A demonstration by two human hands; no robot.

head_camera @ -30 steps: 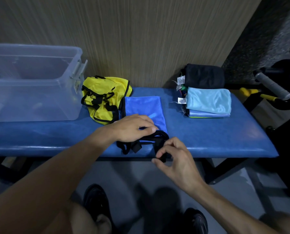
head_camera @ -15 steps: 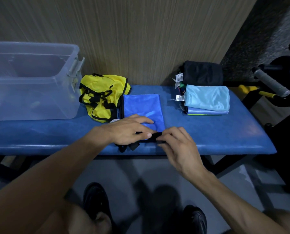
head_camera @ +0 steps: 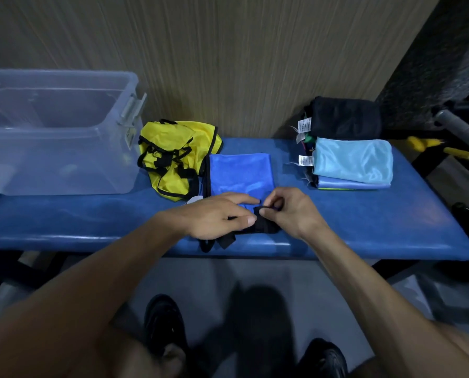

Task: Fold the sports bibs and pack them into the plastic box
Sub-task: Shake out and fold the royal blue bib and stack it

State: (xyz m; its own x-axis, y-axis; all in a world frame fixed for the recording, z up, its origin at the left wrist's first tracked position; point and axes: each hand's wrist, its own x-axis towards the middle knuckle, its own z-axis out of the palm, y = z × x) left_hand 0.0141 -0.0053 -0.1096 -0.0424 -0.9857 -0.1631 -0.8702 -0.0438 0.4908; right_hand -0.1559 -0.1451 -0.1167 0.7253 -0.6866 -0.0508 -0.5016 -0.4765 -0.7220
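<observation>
While blue bib (head_camera: 241, 173) lies flat, part-folded, on blue padded bench (head_camera: 364, 222), both hands meet at its near edge. Left hand (head_camera: 214, 216) rests on bib, fingers extended, pressing fabric down. Right hand (head_camera: 290, 211) pinches black strap (head_camera: 263, 225) between thumb and fingers. Crumpled yellow bib (head_camera: 173, 156) touching blue bib's left side. Clear plastic box (head_camera: 58, 132) left of yellow bib, on bench. Stack of folded bibs (head_camera: 350, 159) well right of blue bib, black one on top at back.
</observation>
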